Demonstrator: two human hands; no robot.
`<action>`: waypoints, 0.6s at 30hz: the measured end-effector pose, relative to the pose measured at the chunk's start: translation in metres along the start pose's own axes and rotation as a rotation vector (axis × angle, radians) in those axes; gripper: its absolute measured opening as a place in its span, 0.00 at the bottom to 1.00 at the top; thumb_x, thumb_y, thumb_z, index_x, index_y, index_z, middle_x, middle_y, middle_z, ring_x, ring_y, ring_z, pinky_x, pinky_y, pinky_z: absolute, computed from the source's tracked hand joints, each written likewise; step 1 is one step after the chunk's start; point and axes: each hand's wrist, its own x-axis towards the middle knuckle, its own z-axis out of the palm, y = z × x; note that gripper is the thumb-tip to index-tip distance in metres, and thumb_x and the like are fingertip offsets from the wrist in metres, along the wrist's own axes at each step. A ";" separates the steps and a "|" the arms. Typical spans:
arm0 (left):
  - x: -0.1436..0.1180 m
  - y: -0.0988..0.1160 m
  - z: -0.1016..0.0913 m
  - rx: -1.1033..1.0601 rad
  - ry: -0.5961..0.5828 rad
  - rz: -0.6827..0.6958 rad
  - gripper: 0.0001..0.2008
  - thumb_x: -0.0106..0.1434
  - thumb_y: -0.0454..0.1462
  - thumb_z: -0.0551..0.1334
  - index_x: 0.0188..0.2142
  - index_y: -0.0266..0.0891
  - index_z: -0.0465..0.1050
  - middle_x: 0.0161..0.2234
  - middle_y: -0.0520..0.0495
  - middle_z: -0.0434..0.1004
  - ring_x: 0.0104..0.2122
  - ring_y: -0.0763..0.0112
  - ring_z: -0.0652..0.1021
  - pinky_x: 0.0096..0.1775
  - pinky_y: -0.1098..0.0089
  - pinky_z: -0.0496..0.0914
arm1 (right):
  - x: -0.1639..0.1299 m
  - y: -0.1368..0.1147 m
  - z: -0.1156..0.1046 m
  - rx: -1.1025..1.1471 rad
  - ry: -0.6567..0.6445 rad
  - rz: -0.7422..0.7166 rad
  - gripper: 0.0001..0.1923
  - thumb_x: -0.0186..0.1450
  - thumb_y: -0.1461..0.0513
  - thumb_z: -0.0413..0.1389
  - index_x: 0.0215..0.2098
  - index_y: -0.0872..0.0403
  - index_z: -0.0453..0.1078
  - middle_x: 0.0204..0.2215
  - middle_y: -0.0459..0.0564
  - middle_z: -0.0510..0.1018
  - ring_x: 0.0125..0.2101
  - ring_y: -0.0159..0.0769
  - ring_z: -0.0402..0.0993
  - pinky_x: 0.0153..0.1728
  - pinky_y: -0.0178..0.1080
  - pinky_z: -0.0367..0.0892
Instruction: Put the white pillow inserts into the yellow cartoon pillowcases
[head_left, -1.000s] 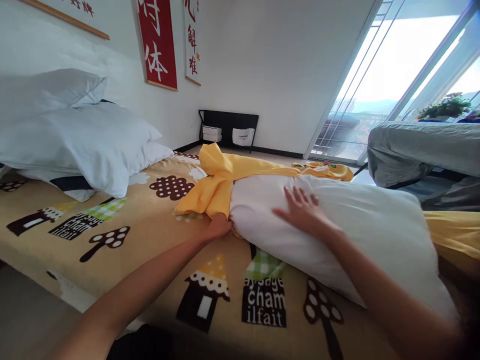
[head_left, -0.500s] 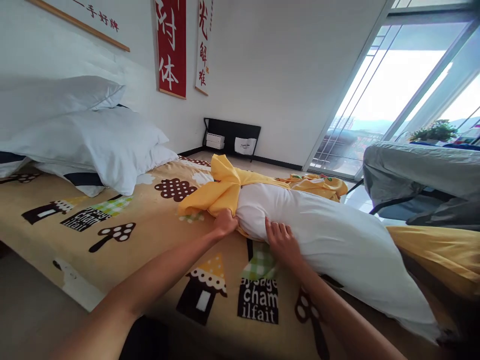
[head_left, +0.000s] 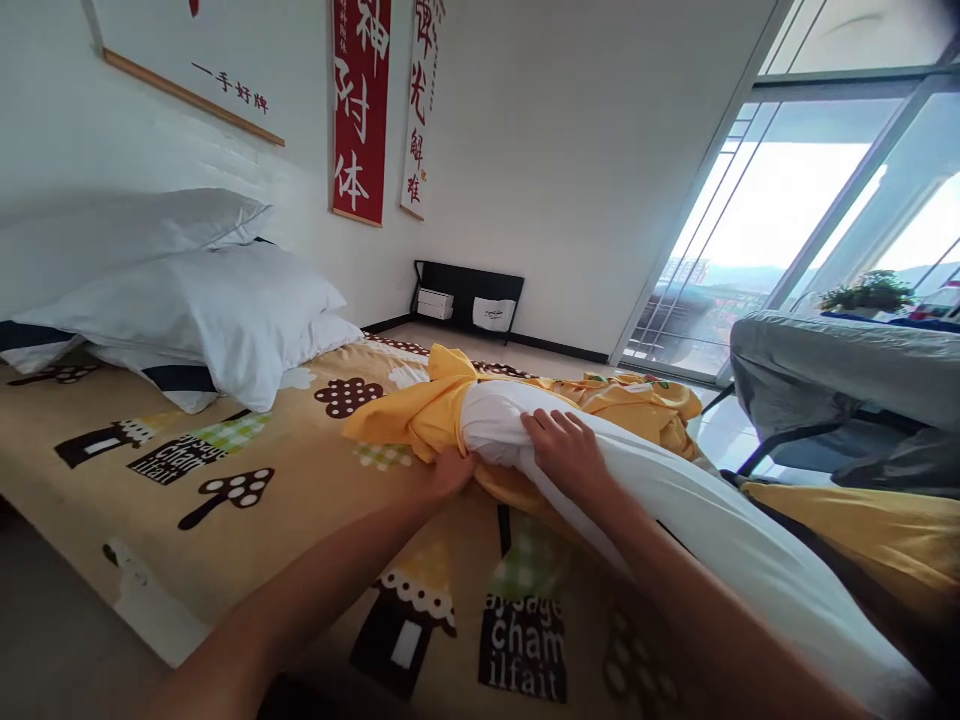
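Note:
A long white pillow lies on the bed, its far end tucked into a yellow pillowcase. My left hand grips the edge of the yellow pillowcase under the pillow's end. My right hand is closed on the white pillow's near end, lifting it on edge. More yellow fabric is bunched behind the pillow.
The bed has a tan cover with mushroom and house prints. A stack of white pillows sits at its head, left. A grey covered chair stands at right by the glass doors. A black rack is on the floor by the wall.
My right hand slid from the pillow's top to its near end and took hold of it; the pillow has turned up on edge. The camera tilted upward.

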 end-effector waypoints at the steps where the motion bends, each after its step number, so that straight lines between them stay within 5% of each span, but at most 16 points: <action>1: -0.006 0.004 0.001 -0.009 -0.034 0.016 0.09 0.62 0.36 0.56 0.32 0.34 0.72 0.29 0.44 0.79 0.31 0.68 0.78 0.28 0.75 0.67 | 0.004 -0.002 -0.002 0.005 -0.005 -0.010 0.22 0.65 0.72 0.41 0.50 0.54 0.70 0.43 0.53 0.77 0.41 0.42 0.69 0.42 0.42 0.57; 7: -0.034 0.044 0.003 0.016 -0.179 0.153 0.14 0.62 0.37 0.53 0.22 0.36 0.70 0.15 0.50 0.70 0.18 0.72 0.73 0.24 0.75 0.67 | 0.013 -0.010 0.001 0.093 -0.058 -0.027 0.22 0.67 0.69 0.43 0.55 0.52 0.67 0.43 0.54 0.76 0.42 0.42 0.70 0.40 0.41 0.58; 13: -0.046 0.056 -0.002 0.123 -0.215 0.295 0.18 0.58 0.36 0.56 0.12 0.38 0.66 0.12 0.49 0.67 0.23 0.68 0.75 0.30 0.73 0.68 | 0.003 -0.004 0.011 0.424 -0.264 -0.174 0.12 0.63 0.66 0.49 0.33 0.51 0.74 0.33 0.47 0.75 0.37 0.35 0.69 0.34 0.35 0.57; 16: -0.051 0.046 -0.005 0.162 -0.242 0.332 0.19 0.58 0.37 0.55 0.11 0.39 0.65 0.12 0.50 0.68 0.20 0.71 0.73 0.27 0.75 0.66 | -0.013 -0.001 0.006 0.418 -0.252 -0.192 0.16 0.62 0.62 0.50 0.47 0.50 0.72 0.38 0.50 0.74 0.39 0.39 0.68 0.39 0.39 0.59; 18: -0.053 0.040 -0.008 0.180 -0.222 0.342 0.18 0.57 0.36 0.55 0.12 0.38 0.65 0.13 0.50 0.68 0.20 0.72 0.72 0.25 0.75 0.64 | -0.033 -0.003 0.002 0.326 -0.167 -0.144 0.31 0.59 0.55 0.55 0.60 0.53 0.62 0.48 0.57 0.72 0.46 0.48 0.65 0.44 0.46 0.60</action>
